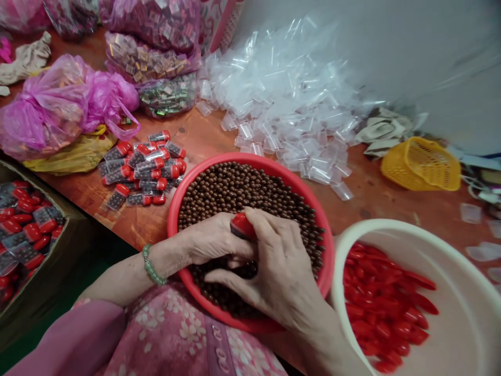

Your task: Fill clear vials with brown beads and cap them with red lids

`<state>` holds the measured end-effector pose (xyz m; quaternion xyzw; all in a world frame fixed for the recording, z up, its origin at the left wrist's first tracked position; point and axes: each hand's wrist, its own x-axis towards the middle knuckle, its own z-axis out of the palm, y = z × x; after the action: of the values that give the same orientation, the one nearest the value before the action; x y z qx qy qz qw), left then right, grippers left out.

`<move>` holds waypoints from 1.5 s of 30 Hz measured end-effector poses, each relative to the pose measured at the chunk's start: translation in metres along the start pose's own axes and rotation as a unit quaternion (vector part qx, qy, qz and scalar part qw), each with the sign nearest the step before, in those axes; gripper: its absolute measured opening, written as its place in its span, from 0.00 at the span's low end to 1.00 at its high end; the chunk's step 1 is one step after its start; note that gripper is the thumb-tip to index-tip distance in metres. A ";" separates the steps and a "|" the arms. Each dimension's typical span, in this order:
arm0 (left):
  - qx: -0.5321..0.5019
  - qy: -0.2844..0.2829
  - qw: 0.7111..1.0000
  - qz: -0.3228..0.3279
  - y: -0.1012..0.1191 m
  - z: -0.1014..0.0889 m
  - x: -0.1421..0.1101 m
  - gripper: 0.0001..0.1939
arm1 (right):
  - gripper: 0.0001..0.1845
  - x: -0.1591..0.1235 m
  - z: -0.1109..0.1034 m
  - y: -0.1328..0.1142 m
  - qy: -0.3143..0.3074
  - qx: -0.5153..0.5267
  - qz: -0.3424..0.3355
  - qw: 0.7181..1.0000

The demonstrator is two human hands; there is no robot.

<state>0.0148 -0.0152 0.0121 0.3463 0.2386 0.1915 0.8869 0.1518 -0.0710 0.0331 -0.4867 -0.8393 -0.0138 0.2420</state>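
Both hands meet over a red bowl full of small brown balls. My left hand, with a green bead bracelet at the wrist, is closed around a small container whose body is hidden. My right hand pinches a red cap at the top of that container. To the right stands a white bowl holding many loose red caps.
Filled red-capped containers lie in a pile left of the red bowl, and more fill a cardboard box at far left. A heap of clear empty containers, pink plastic bags and a yellow basket lie on the table.
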 end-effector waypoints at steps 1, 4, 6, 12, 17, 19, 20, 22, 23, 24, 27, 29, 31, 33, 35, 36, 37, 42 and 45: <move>-0.014 0.009 1.000 -0.012 0.000 0.002 0.001 0.06 | 0.46 0.000 0.002 0.000 0.010 -0.030 -0.002 0.999; -0.022 -0.006 0.999 -0.036 0.002 0.006 0.005 0.06 | 0.40 0.000 0.004 0.003 0.043 -0.061 -0.018 0.997; -0.016 -0.034 0.999 -0.032 0.002 0.008 0.007 0.06 | 0.37 -0.002 0.002 0.006 0.050 -0.049 -0.025 0.997; -0.014 -0.046 0.999 -0.010 0.000 0.019 0.013 0.04 | 0.32 -0.007 -0.006 0.012 0.085 0.037 -0.005 0.996; -0.029 -0.028 0.998 -0.040 -0.004 0.024 0.015 0.04 | 0.36 -0.012 -0.009 0.014 0.059 0.056 0.010 0.997; -0.048 -0.027 0.997 -0.052 -0.005 0.025 0.015 0.07 | 0.36 -0.014 -0.010 0.017 0.051 0.033 -0.011 0.998; -0.057 -0.026 0.997 -0.054 -0.006 0.026 0.015 0.08 | 0.36 -0.015 -0.011 0.019 0.051 0.021 -0.026 0.998; -0.068 -0.024 0.996 -0.058 -0.008 0.029 0.014 0.11 | 0.35 -0.018 -0.014 0.022 0.065 0.000 -0.058 0.996; -0.071 -0.026 0.995 -0.060 -0.009 0.031 0.013 0.12 | 0.35 -0.019 -0.015 0.023 0.076 -0.008 -0.071 0.995; -0.072 -0.030 0.995 -0.061 -0.010 0.033 0.011 0.14 | 0.35 -0.020 -0.017 0.024 0.087 -0.011 -0.080 0.993; -0.069 -0.037 0.996 -0.050 -0.013 0.038 0.005 0.19 | 0.35 -0.023 -0.020 0.025 0.112 -0.012 -0.091 0.989; -0.068 -0.028 0.997 -0.034 -0.016 0.041 0.000 0.21 | 0.34 -0.026 -0.020 0.024 0.124 -0.009 -0.093 0.988; -0.067 -0.010 0.997 -0.020 -0.020 0.045 -0.004 0.22 | 0.32 -0.028 -0.020 0.022 0.131 -0.009 -0.094 0.987; -0.067 0.008 0.998 -0.010 -0.023 0.049 -0.008 0.22 | 0.31 -0.031 -0.020 0.019 0.137 -0.008 -0.094 0.986; -0.066 0.031 0.997 0.003 -0.026 0.052 -0.009 0.23 | 0.30 -0.033 -0.019 0.018 0.130 -0.008 -0.096 0.987; -0.068 0.045 0.997 0.011 -0.027 0.053 -0.010 0.24 | 0.30 -0.035 -0.019 0.017 0.120 -0.009 -0.095 0.988; -0.073 0.061 0.995 0.020 -0.028 0.054 -0.010 0.25 | 0.30 -0.036 -0.018 0.018 0.106 -0.011 -0.092 0.990; -0.111 0.103 0.988 0.038 -0.028 0.050 -0.014 0.28 | 0.35 -0.037 -0.010 0.019 0.067 -0.044 -0.095 0.992; -0.100 0.102 0.989 0.023 -0.025 0.046 -0.016 0.28 | 0.34 -0.031 -0.009 0.019 0.095 -0.054 -0.119 0.987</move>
<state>0.0313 -0.0648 0.0287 0.2403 0.2998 0.2690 0.8832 0.1834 -0.0881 0.0240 -0.3919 -0.8624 -0.1347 0.2907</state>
